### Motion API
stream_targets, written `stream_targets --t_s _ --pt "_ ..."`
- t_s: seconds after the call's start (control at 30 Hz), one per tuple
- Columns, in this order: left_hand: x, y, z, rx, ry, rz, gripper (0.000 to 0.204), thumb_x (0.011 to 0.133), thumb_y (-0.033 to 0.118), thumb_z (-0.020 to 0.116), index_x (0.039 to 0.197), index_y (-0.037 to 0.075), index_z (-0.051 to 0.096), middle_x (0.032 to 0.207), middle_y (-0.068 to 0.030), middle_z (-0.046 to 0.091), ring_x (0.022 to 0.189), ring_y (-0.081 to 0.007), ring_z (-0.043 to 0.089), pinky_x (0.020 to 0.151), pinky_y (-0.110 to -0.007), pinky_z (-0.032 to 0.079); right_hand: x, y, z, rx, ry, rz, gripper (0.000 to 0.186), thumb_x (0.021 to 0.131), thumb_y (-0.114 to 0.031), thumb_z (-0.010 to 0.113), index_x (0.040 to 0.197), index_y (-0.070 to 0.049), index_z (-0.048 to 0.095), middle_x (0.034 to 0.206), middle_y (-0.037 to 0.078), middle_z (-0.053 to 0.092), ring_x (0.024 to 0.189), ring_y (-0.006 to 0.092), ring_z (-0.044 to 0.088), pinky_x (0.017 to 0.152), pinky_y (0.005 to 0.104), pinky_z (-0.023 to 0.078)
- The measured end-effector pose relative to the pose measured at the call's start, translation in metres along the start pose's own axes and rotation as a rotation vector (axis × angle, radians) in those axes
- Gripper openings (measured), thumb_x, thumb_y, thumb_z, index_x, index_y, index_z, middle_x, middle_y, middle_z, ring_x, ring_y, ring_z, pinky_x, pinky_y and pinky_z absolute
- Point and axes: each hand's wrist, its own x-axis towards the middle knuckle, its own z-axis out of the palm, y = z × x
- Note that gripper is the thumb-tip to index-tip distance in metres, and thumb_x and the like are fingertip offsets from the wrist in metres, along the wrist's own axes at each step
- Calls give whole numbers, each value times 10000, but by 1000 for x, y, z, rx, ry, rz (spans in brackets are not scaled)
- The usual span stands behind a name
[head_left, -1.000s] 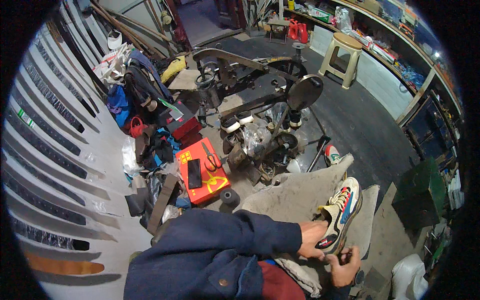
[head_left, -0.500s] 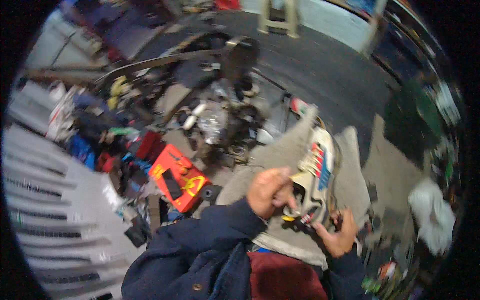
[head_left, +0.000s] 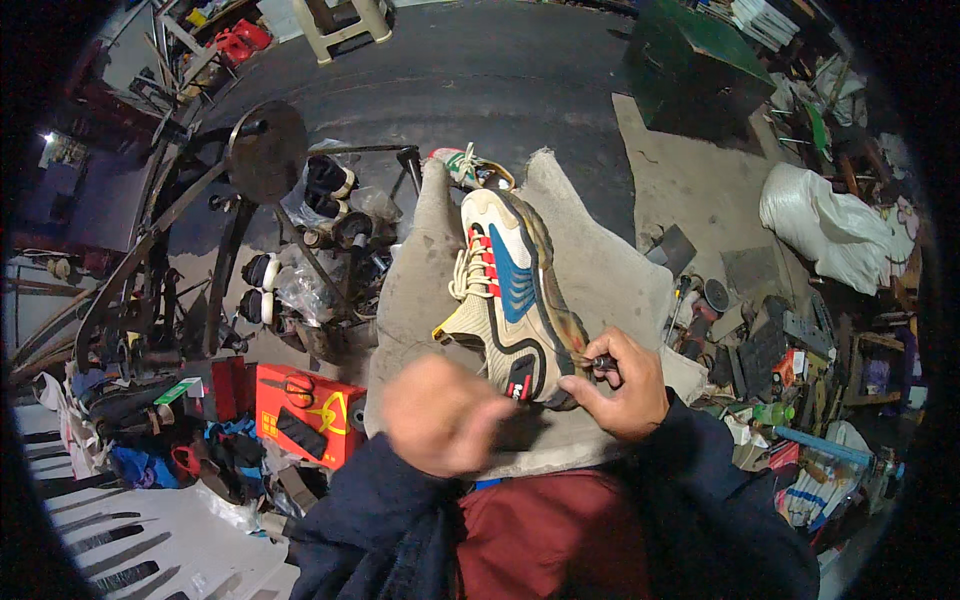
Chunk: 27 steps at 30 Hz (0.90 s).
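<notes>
A beige sneaker (head_left: 520, 300) with a blue side panel, red lace loops and a dark heel patch lies on its side on the grey cloth (head_left: 610, 270) over my lap. Its toe points away from me. My right hand (head_left: 625, 388) is closed at the heel, thumb against the sole edge; a small dark object (head_left: 603, 366) shows between the fingers, its kind unclear. Motion smears my left hand (head_left: 440, 415), which is beside the shoe's collar, so its fingers cannot be read. Beyond the toe lies another shoe (head_left: 470, 168) with red and green parts.
On the left, a red-orange box (head_left: 310, 412) carries scissors (head_left: 290, 384) and a black phone-like slab (head_left: 300, 432). A metal stand with a round plate (head_left: 267, 150) rises behind it. At right are a white sack (head_left: 825, 230), a green box (head_left: 695, 75) and scattered tools.
My view has turned to the right and sharpened. My left hand has come away from the shoe opening toward me. My right hand stays at the heel.
</notes>
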Motion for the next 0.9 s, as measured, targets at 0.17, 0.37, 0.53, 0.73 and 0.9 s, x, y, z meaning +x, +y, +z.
stream_targets --t_s 0.17,0.37,0.53,0.73,0.9 --pt "17 20 38 149 -281 -41 314 710 94 786 1018 151 776 821 -51 591 736 -256 557 612 -368 475 -14 -7 -7 102 -123 -107 223 871 -29 721 1082 -2 654 837 51 591 617 92 471 550 274 380" --pt "13 11 46 94 -271 -62 275 702 42 762 966 119 757 790 -62 584 706 -276 545 618 -383 466 -32 -17 -17 210 -190 281 233 940 -59 636 1165 -1 618 944 206 688 803 363 691 703 422 529" --pt "16 15 52 89 -207 -149 144 771 42 752 904 85 714 792 -100 620 710 -307 576 621 -401 467 -18 -7 -22 7 -190 115 264 954 -66 643 1209 -20 591 871 199 700 752 349 703 677 406 538" --pt "20 14 56 116 -184 -315 74 821 83 739 875 77 688 801 -108 648 748 -328 618 646 -416 498 -8 13 -89 632 -395 -62 150 982 -125 609 1072 -9 638 820 65 639 685 203 608 606 368 467" --pt "18 12 56 107 -176 -318 59 834 96 727 872 75 687 810 -108 667 763 -325 632 661 -421 512 0 38 -200 1357 991 -178 371 1082 -334 511 1196 9 600 777 15 447 558 76 330 483 269 279"
